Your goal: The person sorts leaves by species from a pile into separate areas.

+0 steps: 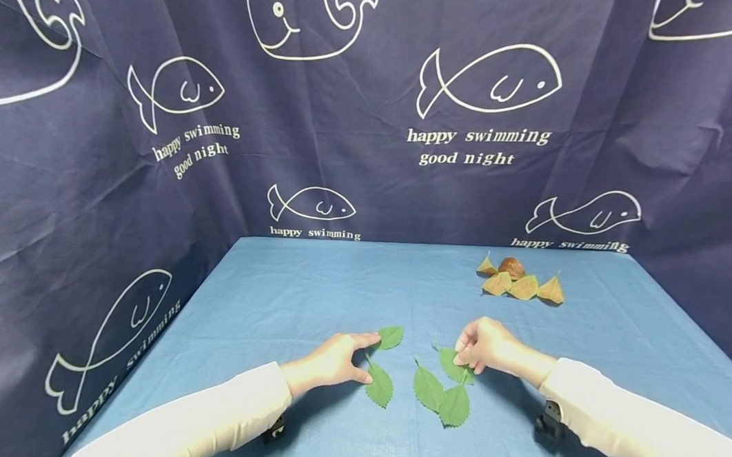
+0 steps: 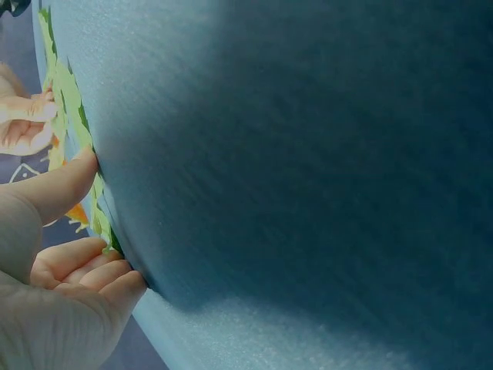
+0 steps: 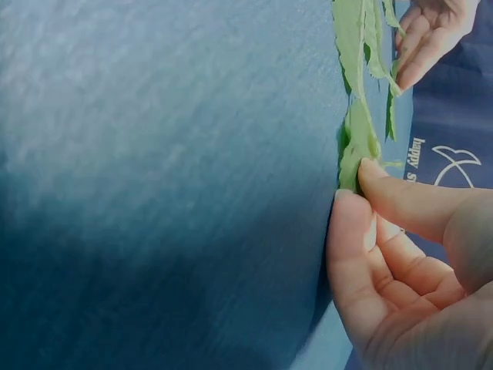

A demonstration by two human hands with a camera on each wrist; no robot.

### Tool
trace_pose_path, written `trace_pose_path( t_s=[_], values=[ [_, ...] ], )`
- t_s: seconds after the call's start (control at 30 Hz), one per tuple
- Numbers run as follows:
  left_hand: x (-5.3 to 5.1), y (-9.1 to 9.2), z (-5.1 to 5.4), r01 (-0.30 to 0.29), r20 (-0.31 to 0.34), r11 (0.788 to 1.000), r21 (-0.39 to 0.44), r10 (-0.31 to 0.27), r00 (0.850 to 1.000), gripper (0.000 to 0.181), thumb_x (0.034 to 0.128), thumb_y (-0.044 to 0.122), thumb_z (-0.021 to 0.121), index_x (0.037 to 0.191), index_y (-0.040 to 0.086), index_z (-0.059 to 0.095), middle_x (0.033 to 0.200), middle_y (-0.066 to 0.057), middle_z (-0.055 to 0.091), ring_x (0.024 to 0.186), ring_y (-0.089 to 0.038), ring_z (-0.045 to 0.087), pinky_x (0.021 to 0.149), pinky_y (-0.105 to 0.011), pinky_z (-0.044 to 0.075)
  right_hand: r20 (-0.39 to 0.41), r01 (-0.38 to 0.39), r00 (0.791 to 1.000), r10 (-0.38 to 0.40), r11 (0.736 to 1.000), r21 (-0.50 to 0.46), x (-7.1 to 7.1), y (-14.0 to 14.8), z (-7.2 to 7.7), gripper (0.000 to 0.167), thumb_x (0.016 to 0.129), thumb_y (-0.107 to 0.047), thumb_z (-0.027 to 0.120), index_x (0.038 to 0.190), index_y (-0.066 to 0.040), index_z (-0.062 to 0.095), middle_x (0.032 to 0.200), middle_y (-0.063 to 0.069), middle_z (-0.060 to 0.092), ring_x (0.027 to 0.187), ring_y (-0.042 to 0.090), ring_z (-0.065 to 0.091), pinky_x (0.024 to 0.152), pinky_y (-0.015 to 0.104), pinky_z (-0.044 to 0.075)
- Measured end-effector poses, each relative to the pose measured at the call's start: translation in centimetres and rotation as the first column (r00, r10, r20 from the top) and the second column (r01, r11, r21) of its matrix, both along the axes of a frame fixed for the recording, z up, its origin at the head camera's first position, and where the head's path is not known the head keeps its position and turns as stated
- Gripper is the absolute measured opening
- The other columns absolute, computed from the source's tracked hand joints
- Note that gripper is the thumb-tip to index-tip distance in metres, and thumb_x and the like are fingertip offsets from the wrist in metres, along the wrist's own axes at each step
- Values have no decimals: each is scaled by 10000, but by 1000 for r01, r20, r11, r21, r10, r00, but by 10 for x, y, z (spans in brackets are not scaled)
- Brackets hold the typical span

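On the blue cloth, my left hand (image 1: 333, 360) rests with outstretched fingertips on one green leaf (image 1: 391, 337). Its thumb tip is at the edge of a second, lower leaf (image 1: 380, 384). To the right, my right hand (image 1: 490, 343) pinches the edge of another green leaf (image 1: 450, 362) between thumb and forefinger; the fingers cover part of it. In the right wrist view, the thumb and forefinger meet at the end of this pinched leaf (image 3: 358, 142). Just below it lie two more leaves, a left one (image 1: 428, 388) and a right one (image 1: 455, 406), close against each other.
Toward the back right, several yellow-brown leaves (image 1: 524, 288) lie around a rounded brown object (image 1: 512, 267). A dark blue curtain (image 1: 371, 139) with white fish drawings hangs behind and beside the blue-covered table (image 1: 313, 281).
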State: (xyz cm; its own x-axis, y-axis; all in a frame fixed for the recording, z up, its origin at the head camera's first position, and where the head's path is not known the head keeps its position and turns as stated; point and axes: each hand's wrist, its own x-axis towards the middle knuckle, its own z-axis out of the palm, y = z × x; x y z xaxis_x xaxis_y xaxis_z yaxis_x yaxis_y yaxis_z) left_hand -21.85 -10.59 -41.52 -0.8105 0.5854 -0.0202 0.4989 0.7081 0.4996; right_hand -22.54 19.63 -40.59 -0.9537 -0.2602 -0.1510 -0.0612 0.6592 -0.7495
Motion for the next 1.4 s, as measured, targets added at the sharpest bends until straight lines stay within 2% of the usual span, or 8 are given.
trace_pose_path(
  t_s=[0.17, 0.33, 0.57, 0.8, 1.4],
  values=[
    [-1, 0, -2, -3, 5, 1000, -1, 3, 1000, 720, 765, 175, 819, 1400, 37, 510, 1454, -103, 502, 1347, -290, 465, 1126, -428, 381, 73, -17, 997, 23, 997, -74, -3, 4, -1, 78, 785, -1, 752, 811, 28, 685, 688, 49, 668, 559, 144, 603, 556, 327, 596],
    [-1, 0, -2, -5, 14, 1000, -2, 5, 1000, 723, 770, 178, 817, 1407, 43, 503, 1463, -98, 492, 1355, -288, 455, 1128, -430, 379, 117, -50, 991, 65, 990, -128, -5, 7, 0, 70, 828, 9, 709, 852, 69, 682, 691, 54, 646, 574, 142, 600, 576, 337, 600],
    [0, -1, -1, -8, 26, 1000, -7, 9, 1000, 725, 774, 177, 816, 1413, 47, 498, 1467, -98, 488, 1359, -288, 450, 1119, -435, 390, 145, -76, 985, 97, 987, -142, -6, 7, 1, 74, 876, 3, 656, 890, 68, 687, 698, 50, 647, 583, 127, 607, 599, 322, 599],
    [0, -1, -2, -7, 39, 1000, 0, 7, 999, 727, 780, 180, 812, 1419, 49, 490, 1473, -102, 480, 1363, -292, 445, 1122, -442, 385, 187, -52, 979, 79, 988, -146, -10, 7, 5, 105, 908, -3, 619, 933, 76, 684, 687, 46, 636, 600, 129, 607, 619, 316, 598],
    [0, 0, 0, -9, 47, 1000, 3, 9, 999, 730, 787, 174, 806, 1426, 43, 478, 1482, -112, 466, 1370, -301, 433, 1128, -448, 376, 168, -22, 984, 57, 979, -204, -21, 3, 17, 157, 923, 10, 580, 990, 123, 666, 693, 25, 640, 602, 101, 613, 624, 284, 598]
  ],
)
